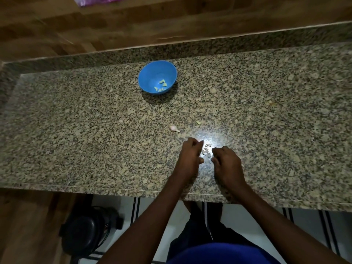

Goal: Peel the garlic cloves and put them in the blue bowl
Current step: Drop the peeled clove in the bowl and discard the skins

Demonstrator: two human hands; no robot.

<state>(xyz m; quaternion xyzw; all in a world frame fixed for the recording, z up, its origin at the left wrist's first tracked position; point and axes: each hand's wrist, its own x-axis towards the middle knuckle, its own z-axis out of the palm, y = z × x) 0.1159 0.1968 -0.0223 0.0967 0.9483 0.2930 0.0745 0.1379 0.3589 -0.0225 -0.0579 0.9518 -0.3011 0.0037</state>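
Both forearms reach out from the near edge over the speckled stone table (76, 141), which carries everything the job needs and leaves bare surface between the work spot and the dish. Farther back, well apart from the hands, the blue bowl (157, 77) sits with several peeled cloves (161, 85) already in its bottom; it seems set there so that skins dropped near the body stay out of it.

Left hand (191, 156) and right hand (226, 162) hover close together just above the table, knuckles up, fingers curled inward toward each other. Whether they pinch a clove between them I cannot tell, since the fingertips are turned away and glare from a light washes out the gap. Between the hands lies a little heap of papery skins (206, 151), which suggests peeling happens right here so the scraps fall in one place.

Just beyond the left hand, an unpeeled clove (174, 128) with its pinkish skin and tail waits within easy reach. Near it to the right lies a small pale piece (198, 122), apparently bare garlic not yet moved to the bowl.
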